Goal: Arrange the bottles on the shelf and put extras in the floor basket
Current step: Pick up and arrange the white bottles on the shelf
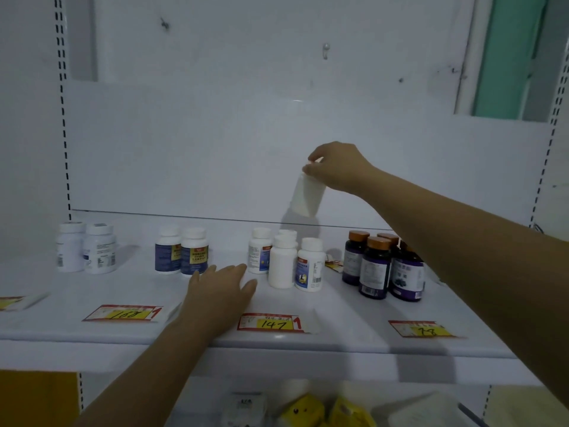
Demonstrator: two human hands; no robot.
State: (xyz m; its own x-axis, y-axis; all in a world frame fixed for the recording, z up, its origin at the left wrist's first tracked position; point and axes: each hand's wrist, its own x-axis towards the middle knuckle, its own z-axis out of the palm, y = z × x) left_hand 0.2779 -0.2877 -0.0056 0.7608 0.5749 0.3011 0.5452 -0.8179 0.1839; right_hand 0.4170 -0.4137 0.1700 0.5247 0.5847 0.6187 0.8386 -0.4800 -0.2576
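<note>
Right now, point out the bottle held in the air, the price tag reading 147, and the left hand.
Held white bottle point(308, 195): head view, middle of its body.
Price tag 147 point(271, 323): head view, its yellow patch.
Left hand point(220, 291): head view, back of the hand, flat on the shelf.

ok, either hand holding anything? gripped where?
Right hand holds a white bottle by its cap, lifted and tilted above the shelf. Left hand holds nothing.
</note>
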